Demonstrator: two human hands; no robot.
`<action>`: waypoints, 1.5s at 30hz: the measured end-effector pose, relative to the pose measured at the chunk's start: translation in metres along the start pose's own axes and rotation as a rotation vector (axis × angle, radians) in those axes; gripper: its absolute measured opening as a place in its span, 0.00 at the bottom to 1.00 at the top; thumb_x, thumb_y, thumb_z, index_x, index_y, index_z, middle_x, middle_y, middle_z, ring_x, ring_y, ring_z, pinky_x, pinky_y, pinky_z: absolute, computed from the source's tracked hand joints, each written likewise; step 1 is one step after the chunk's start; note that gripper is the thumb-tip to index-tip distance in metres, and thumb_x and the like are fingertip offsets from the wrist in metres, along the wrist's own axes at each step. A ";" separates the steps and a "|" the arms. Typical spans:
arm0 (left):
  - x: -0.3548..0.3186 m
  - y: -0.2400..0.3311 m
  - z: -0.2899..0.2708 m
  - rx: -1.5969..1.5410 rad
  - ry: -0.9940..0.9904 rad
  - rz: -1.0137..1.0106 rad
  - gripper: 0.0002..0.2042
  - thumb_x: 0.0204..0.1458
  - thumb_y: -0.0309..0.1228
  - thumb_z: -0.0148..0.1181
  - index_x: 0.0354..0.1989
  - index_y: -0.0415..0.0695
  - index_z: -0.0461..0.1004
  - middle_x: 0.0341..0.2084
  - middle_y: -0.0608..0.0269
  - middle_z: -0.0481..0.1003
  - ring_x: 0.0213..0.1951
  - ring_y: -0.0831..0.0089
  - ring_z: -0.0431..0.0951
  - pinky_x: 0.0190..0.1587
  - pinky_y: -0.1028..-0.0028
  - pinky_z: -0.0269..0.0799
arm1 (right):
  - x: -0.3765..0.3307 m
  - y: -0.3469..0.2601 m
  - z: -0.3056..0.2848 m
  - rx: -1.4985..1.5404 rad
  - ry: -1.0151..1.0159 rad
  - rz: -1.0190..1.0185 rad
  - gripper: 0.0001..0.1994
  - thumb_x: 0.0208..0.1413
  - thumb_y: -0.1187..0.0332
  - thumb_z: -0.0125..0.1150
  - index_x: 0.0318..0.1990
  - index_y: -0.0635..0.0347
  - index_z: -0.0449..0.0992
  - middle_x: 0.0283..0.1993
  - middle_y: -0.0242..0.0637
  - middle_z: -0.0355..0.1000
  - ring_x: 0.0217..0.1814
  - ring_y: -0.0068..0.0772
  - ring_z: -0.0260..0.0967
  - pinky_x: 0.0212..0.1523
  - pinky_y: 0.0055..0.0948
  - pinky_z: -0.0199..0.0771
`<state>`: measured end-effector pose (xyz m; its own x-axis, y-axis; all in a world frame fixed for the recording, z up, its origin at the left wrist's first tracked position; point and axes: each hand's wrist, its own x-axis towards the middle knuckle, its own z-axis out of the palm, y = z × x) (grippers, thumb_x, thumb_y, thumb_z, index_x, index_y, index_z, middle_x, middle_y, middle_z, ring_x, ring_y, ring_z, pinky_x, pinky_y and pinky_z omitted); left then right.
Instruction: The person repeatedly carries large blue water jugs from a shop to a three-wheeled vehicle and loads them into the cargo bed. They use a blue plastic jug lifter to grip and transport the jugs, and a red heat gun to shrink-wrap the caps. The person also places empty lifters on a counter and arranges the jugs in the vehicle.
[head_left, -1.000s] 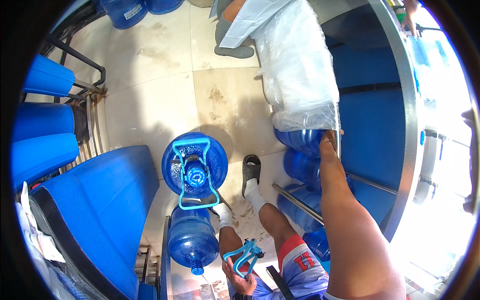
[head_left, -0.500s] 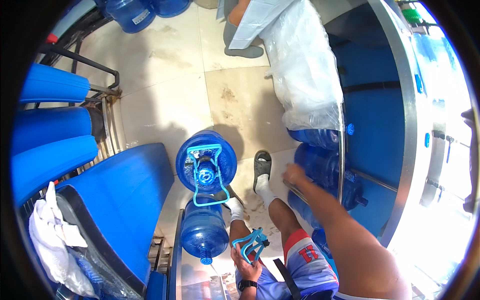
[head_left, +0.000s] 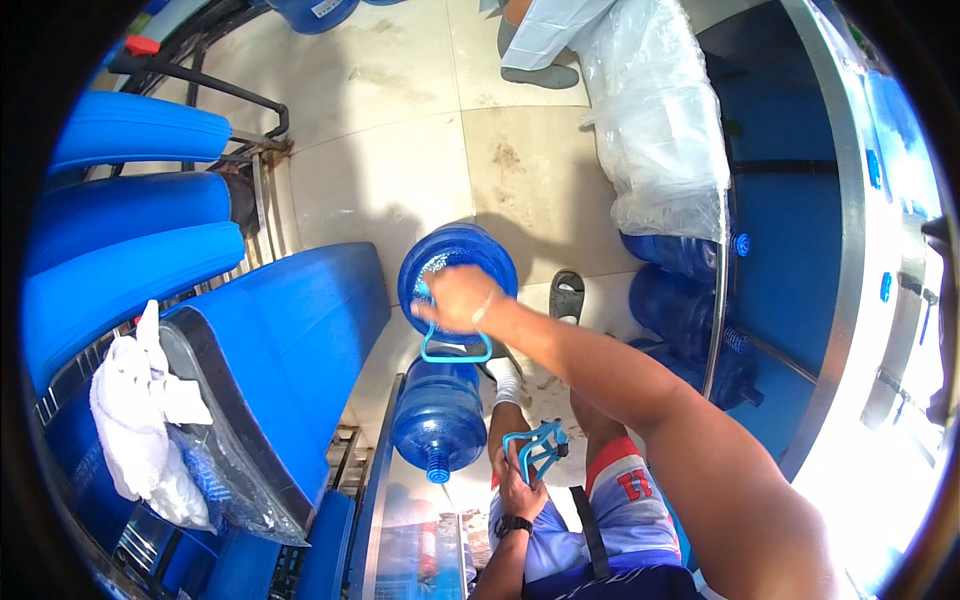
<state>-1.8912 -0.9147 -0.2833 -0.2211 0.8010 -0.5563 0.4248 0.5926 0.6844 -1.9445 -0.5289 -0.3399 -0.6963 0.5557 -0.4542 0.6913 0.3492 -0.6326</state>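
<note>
A large blue water jug (head_left: 502,262) stands upright on the floor in front of me, with a light-blue bottle handle (head_left: 456,359) at its neck. My right hand (head_left: 462,298) reaches across over the jug top, its fingers curled down at the handle and hiding the cap and much of the handle. Low in front of my lap, my left hand (head_left: 520,492) grips spare bottle handles (head_left: 540,447) of the same light blue; how many cannot be told. Another blue jug (head_left: 438,415) lies on its side just nearer to me, its neck pointing toward me.
Blue padded seats (head_left: 275,345) line the left, with a white cloth (head_left: 130,420) on one. To the right, several jugs (head_left: 680,310) lie stacked behind a metal rail (head_left: 718,300), under a clear plastic bundle (head_left: 660,130). Another person's shoe (head_left: 540,76) is at the far end.
My right hand has swung left from beside the stacked jugs onto the upright jug's top. The left hand still holds the spare handles. The whole view has shifted slightly.
</note>
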 end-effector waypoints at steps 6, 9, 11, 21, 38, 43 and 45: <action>0.010 0.002 -0.010 -0.049 -0.039 0.045 0.48 0.35 0.14 0.59 0.73 0.41 0.52 0.64 0.39 0.62 0.66 0.38 0.59 0.69 0.50 0.57 | -0.061 -0.022 0.053 -0.060 -0.100 -0.162 0.30 0.43 0.52 0.77 0.44 0.67 0.73 0.35 0.52 0.79 0.38 0.53 0.81 0.38 0.45 0.81; 0.011 0.002 -0.016 -0.041 -0.053 0.060 0.48 0.35 0.12 0.59 0.73 0.44 0.53 0.63 0.39 0.62 0.66 0.40 0.60 0.68 0.52 0.60 | -0.059 -0.024 0.057 -0.261 0.047 -0.074 0.16 0.50 0.65 0.67 0.42 0.65 0.73 0.39 0.50 0.79 0.40 0.49 0.81 0.38 0.45 0.81; 0.009 0.002 -0.017 0.033 -0.074 0.067 0.49 0.34 0.13 0.56 0.74 0.44 0.51 0.61 0.36 0.61 0.64 0.38 0.62 0.65 0.52 0.64 | -0.055 -0.018 0.052 -0.239 0.086 -0.053 0.12 0.51 0.72 0.60 0.43 0.64 0.75 0.39 0.52 0.79 0.41 0.49 0.81 0.39 0.46 0.82; -0.024 -0.018 -0.005 0.008 0.033 0.110 0.47 0.35 0.10 0.55 0.73 0.46 0.57 0.63 0.37 0.59 0.64 0.37 0.63 0.64 0.53 0.65 | -0.122 0.020 0.091 0.034 -0.249 0.104 0.18 0.47 0.57 0.70 0.43 0.57 0.83 0.42 0.47 0.81 0.51 0.50 0.78 0.53 0.46 0.77; -0.122 -0.072 0.000 0.252 0.092 0.112 0.42 0.47 0.09 0.55 0.75 0.47 0.54 0.68 0.35 0.52 0.68 0.37 0.58 0.68 0.52 0.59 | -0.437 0.061 0.225 0.534 0.158 0.789 0.34 0.60 0.37 0.54 0.43 0.68 0.81 0.46 0.58 0.78 0.54 0.58 0.75 0.58 0.46 0.73; -0.140 -0.080 -0.007 0.430 0.017 0.170 0.43 0.49 0.12 0.59 0.76 0.48 0.50 0.68 0.33 0.52 0.68 0.36 0.58 0.67 0.54 0.59 | -0.515 0.066 0.280 0.727 0.394 1.023 0.33 0.60 0.39 0.56 0.47 0.68 0.80 0.47 0.59 0.78 0.55 0.55 0.75 0.58 0.46 0.72; -0.141 -0.085 -0.010 0.461 0.007 0.200 0.43 0.50 0.15 0.63 0.76 0.46 0.50 0.67 0.33 0.53 0.67 0.37 0.59 0.66 0.55 0.61 | -0.550 0.071 0.306 0.876 0.561 1.115 0.30 0.60 0.41 0.59 0.48 0.65 0.80 0.45 0.55 0.80 0.49 0.54 0.79 0.55 0.45 0.75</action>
<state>-1.9054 -1.0772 -0.2585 -0.1008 0.8965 -0.4313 0.8025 0.3295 0.4974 -1.5715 -1.0406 -0.3270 0.3866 0.5010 -0.7743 0.3289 -0.8593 -0.3917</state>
